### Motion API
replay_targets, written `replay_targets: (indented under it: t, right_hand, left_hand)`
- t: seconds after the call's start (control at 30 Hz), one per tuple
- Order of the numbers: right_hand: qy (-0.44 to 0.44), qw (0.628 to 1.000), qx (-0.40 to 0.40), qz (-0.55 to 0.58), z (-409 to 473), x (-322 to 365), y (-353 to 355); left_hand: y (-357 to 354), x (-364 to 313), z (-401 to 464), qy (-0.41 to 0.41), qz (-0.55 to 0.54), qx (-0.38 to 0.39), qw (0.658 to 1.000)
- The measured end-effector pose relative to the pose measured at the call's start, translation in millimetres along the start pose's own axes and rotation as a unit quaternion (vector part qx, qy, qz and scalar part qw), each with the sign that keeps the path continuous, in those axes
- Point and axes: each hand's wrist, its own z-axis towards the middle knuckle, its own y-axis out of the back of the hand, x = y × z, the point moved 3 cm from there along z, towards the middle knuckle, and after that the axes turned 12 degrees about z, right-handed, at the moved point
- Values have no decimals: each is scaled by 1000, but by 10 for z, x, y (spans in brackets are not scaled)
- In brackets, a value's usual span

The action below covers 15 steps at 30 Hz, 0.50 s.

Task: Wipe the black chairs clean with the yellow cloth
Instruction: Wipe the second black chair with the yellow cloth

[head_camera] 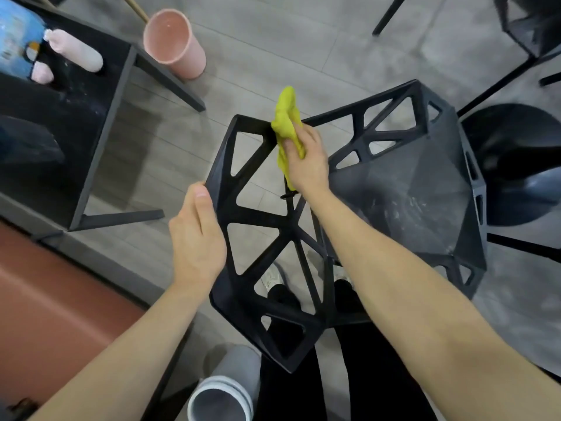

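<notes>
1. We are partway through wiping the black chair point(349, 208) at the centre of the frame. It has an open lattice back made of triangular cut-outs, and we look down on it from behind the backrest.
2. Our right hand point(306, 161) grasps the yellow cloth point(287, 123), fingers curled round the bunched fabric. It presses the cloth against the top rail of the backrest, just above centre frame. One end of the cloth sticks up past the rail and the other trails down under the palm.
3. Our left hand point(197, 235) steadies the chair from the left of centre. The thumb lies along the outer edge of the backrest frame; the fingers are hidden behind the frame, so we judge they wrap it but cannot see them.
4. The step in hand, as we read it, is cleaning the backrest's upper edge and struts. The seat on the right still shows pale dusty smears, so we judge it not yet wiped.
5. The next move likely calls for drawing the cloth along the rail and down each strut, keeping the left hand braced so the chair does not tip or slide.
6. After that the cloth needs to reach the seat.
7. More black chairs point(531, 28) stand at the upper right of the frame, well apart from this one.
8. A pink bin point(173, 44) sits on the floor at upper centre-left, beside a dark bench point(69, 123), and a grey bin point(221, 396) stands at the bottom near our legs.
</notes>
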Motion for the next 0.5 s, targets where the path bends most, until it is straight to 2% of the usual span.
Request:
replay_targets:
  t: [0.07, 0.1, 0.2, 0.27, 0.4, 0.5]
  right_hand:
    - [-12, 999, -36, 38, -320, 195, -218]
    - [8, 998, -29, 51, -616, 321, -323]
    - [86, 988, 94, 83, -1455, 540, -281]
    - [95, 984, 138, 58, -1325, 422, -5]
    - [32, 998, 8, -45, -298, 149, 217]
    - [18, 995, 69, -73, -196, -181, 29]
  left_hand:
    - [-7, 32, 20, 0, -4, -5, 1000]
    - [-5, 44, 22, 0, -6, -8, 1000]
    - [30, 37, 21, -2, -9, -15, 1000]
    - [19, 20, 12, -3, -6, -13, 1000]
    - [6, -9, 19, -5, 0, -2, 1000]
    - [4, -11, 33, -1, 9, -1, 1000]
